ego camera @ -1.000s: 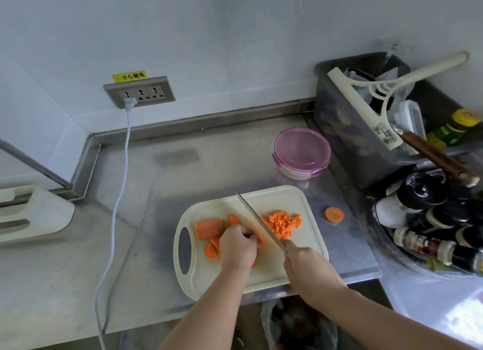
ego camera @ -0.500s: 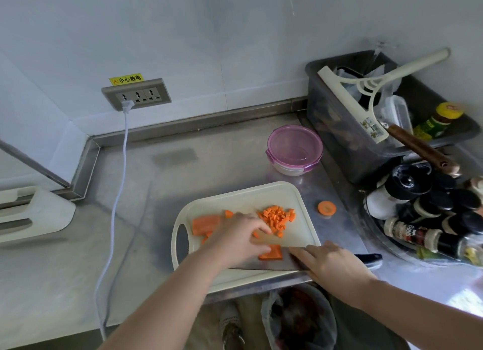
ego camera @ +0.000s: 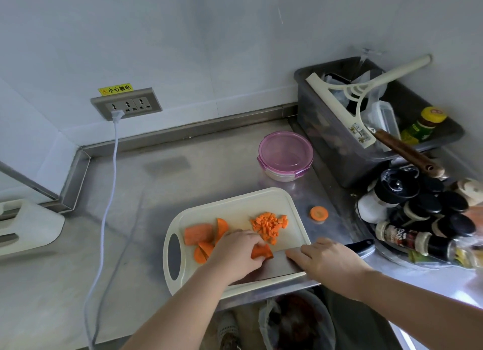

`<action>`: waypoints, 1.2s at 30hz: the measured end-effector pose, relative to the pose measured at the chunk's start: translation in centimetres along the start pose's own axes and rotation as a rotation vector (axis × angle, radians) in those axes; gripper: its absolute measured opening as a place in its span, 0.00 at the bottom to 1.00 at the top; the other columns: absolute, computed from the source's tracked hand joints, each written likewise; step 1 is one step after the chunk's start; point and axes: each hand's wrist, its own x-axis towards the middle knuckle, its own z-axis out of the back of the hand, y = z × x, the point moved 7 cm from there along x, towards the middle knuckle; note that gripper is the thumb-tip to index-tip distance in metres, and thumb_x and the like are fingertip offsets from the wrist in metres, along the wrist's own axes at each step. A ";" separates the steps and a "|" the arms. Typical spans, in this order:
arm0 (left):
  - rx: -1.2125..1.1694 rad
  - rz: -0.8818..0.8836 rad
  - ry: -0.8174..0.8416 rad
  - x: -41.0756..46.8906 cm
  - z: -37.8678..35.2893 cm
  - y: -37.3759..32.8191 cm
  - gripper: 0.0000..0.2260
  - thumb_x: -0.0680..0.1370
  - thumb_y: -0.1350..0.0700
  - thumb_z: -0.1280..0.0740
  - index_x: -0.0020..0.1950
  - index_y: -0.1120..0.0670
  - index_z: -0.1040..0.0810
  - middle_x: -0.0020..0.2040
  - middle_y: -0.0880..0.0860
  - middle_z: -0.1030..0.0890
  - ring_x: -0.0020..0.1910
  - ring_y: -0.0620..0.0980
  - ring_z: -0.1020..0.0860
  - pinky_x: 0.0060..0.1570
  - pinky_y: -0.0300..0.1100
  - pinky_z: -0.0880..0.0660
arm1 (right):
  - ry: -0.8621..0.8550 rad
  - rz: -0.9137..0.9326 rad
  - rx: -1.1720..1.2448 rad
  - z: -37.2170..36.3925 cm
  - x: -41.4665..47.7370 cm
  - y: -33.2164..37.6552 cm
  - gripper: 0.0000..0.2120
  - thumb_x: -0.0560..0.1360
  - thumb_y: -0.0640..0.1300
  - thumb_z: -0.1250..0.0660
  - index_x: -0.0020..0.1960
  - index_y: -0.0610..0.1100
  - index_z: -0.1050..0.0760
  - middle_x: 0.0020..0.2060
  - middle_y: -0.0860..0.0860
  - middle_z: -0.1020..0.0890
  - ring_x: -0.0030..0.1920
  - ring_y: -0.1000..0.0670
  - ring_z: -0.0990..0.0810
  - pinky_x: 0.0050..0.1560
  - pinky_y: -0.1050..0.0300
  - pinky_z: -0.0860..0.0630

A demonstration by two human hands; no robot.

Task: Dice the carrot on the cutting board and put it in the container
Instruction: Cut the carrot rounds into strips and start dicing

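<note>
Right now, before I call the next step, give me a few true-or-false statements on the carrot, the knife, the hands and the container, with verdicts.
1. The round container with the pink lid has its lid on. True.
2. The pile of diced orange carrot is inside that container. False: it lies on the cream plastic cutting board.
3. A round carrot slice lies on the steel counter, off the board. True.
4. The right hand grips the knife's black handle. False: it rests flat on the blade, and the handle sticks out free.
5. The left hand lies idle beside the board. False: it pinches a carrot piece over the board.
</note>
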 end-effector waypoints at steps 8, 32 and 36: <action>0.120 -0.009 0.019 0.3 -0.7 0.5 0.14 0.78 0.51 0.36 0.63 0.46 0.26 0.65 0.43 0.27 0.66 0.49 0.32 0.65 0.41 0.39 | 0.038 0.005 0.013 0.7 -2.3 -1.1 0.34 0.46 0.39 0.21 0.52 0.51 0.21 0.29 0.57 0.23 0.23 0.54 0.29 0.28 0.65 0.32; 0.220 0.183 -0.134 -0.2 -0.5 0.3 0.13 0.77 0.44 0.39 0.57 0.48 0.22 0.60 0.46 0.30 0.59 0.49 0.30 0.58 0.42 0.35 | 0.072 -0.635 0.796 -0.4 -4.7 -2.2 0.11 0.80 0.42 0.43 0.59 0.51 0.26 0.28 0.55 0.28 0.27 0.57 0.28 0.28 0.64 0.35; 0.247 0.256 -0.187 -1.0 -0.6 0.6 0.13 0.77 0.44 0.38 0.57 0.48 0.22 0.59 0.46 0.30 0.58 0.49 0.30 0.58 0.42 0.34 | 0.101 -0.660 0.874 -0.5 -3.0 -1.1 0.10 0.80 0.41 0.44 0.45 0.55 0.31 0.30 0.52 0.27 0.26 0.55 0.32 0.28 0.63 0.35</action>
